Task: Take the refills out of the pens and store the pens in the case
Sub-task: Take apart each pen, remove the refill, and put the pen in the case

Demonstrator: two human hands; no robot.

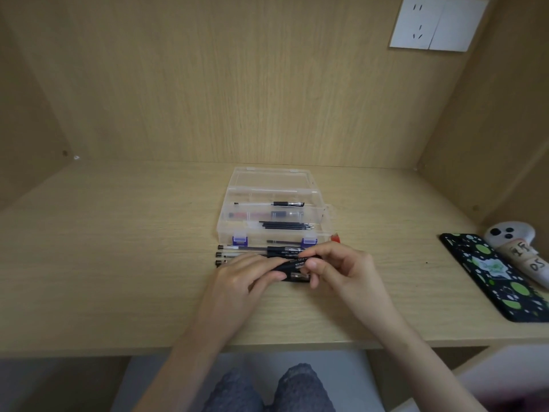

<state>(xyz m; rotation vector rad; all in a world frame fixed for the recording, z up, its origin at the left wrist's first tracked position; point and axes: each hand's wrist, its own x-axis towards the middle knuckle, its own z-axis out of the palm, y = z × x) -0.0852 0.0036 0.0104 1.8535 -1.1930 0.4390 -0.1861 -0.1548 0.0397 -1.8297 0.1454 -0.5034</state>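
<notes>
Two hands on one black-grip pen (297,264), held low just in front of the open clear case (237,226).

Gripped along the barrel by the curled fingers of the left hand (237,281), pinched at the tip end between thumb and fingers of the right hand (341,269); probably being unscrewed. Right below, a row of clear pens (246,249) on the desk (118,263); already in the case, two pens and a bundle of black refills (286,225). Risk of a loosened tip or refill slipping out, dropping among the row and rolling toward the near desk edge. Risk too of scattering the row with a careless left palm. Unclear whether touching the row.
</notes>
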